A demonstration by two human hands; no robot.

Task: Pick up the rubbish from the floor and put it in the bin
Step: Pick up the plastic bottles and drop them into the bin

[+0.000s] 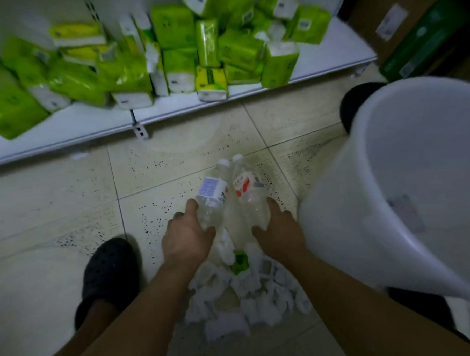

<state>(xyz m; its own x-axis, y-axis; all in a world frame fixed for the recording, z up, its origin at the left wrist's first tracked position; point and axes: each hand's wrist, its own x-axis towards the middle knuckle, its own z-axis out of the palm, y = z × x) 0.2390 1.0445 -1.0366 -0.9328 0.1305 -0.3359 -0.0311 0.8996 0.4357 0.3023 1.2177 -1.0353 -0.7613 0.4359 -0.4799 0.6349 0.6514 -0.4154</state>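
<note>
count: 2 clear bottles [212, 197] [249, 193], 1 white bin [417, 186], 1 heap of crumpled white paper [244, 293], 2 hands [186, 235] [278, 229], 1 dark shoe [108, 272], too many green tissue packs [173, 27] to count.

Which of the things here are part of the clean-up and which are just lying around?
Job:
left hand
right hand
left bottle
right bottle
crumpled white paper
green scrap
white bin

Lying about:
green tissue packs
shelf
cardboard boxes

left grip [186, 235] closed, right grip [280, 229] closed
</note>
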